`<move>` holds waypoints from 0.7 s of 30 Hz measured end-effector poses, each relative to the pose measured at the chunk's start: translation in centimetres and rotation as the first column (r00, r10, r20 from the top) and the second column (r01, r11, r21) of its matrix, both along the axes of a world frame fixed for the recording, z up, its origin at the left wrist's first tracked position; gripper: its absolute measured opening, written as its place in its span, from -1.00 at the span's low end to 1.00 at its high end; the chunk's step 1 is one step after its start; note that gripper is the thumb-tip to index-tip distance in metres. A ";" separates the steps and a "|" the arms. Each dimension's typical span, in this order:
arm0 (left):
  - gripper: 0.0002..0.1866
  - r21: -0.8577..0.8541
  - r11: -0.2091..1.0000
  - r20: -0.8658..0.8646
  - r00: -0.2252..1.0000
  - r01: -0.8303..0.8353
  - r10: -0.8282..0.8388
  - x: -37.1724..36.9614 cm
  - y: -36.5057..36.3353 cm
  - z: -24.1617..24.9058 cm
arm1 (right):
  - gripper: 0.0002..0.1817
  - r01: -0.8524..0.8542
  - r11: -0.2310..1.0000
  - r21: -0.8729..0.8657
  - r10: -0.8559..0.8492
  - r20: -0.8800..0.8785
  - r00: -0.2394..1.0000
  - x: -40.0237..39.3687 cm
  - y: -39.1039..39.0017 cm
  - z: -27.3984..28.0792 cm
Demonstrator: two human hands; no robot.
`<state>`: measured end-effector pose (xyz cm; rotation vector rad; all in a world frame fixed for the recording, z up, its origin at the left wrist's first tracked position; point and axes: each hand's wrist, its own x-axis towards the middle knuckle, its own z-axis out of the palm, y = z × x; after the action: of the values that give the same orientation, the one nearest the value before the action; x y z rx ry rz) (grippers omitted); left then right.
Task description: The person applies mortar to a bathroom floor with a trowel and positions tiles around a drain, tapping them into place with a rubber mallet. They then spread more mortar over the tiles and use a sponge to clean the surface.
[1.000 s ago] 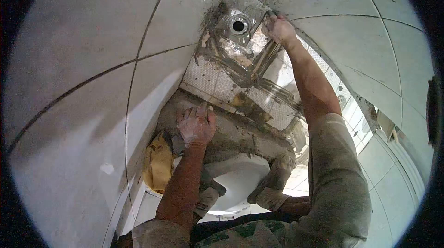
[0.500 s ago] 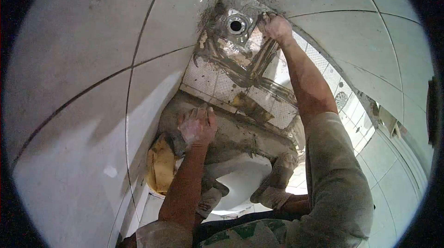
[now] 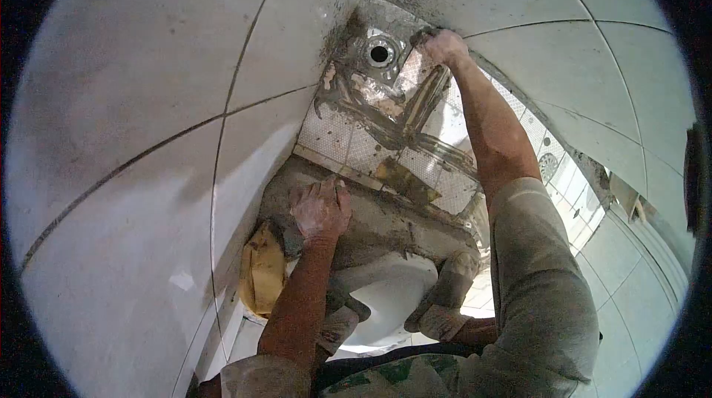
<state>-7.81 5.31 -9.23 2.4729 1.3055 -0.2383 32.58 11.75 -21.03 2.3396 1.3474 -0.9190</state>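
Note:
My left hand (image 3: 320, 209) rests palm down on a rough cement ledge (image 3: 378, 220), holding nothing, its fingers stretched over the surface. My right hand (image 3: 446, 47) reaches to the far corner, low against the right wall. Its fingers are closed at something dark and dirty, too hidden to name. Just left of it lies a round floor drain (image 3: 379, 54) with a dark hole, set in wet grey mortar. Patterned floor tiles (image 3: 326, 131) lie between the drain and the ledge, smeared with mortar strips. A flat, dirty yellowish piece (image 3: 408, 181) lies by the ledge edge.
Large pale wall tiles (image 3: 141, 86) close in on the left, and more wall tiles (image 3: 549, 79) on the right. A yellow object (image 3: 263, 268) sits low at the left by my forearm. Behind the ledge is a white rounded surface (image 3: 393, 294) between my shoes. A second drain cover (image 3: 548, 166) lies right.
The view has shifted slightly, so the scene sits a little lower. My right hand stays low by the right wall near the drain, with its fingers turned slightly. My left hand remains on the ledge.

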 end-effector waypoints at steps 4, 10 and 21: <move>-0.67 0.029 0.999 -0.040 0.999 0.035 -0.034 -0.1 -0.1 -0.3 | -0.56 -0.138 0.990 0.034 0.138 0.012 0.990 2.1 -0.8 -5.7; -0.68 -0.011 0.999 -0.028 0.998 -0.048 0.047 -0.1 -0.2 -0.4 | -0.46 0.192 0.971 0.139 -0.195 0.005 0.981 0.1 -1.4 1.8; -0.76 0.093 0.995 0.088 0.995 0.029 -0.038 -0.9 -0.4 -1.1 | -0.48 0.134 0.981 0.140 -0.134 -0.009 0.991 -0.1 -2.8 -0.4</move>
<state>-8.67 4.95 -10.33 2.5515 1.2655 -0.0751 32.51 8.94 -21.42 2.5631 1.3071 -0.8873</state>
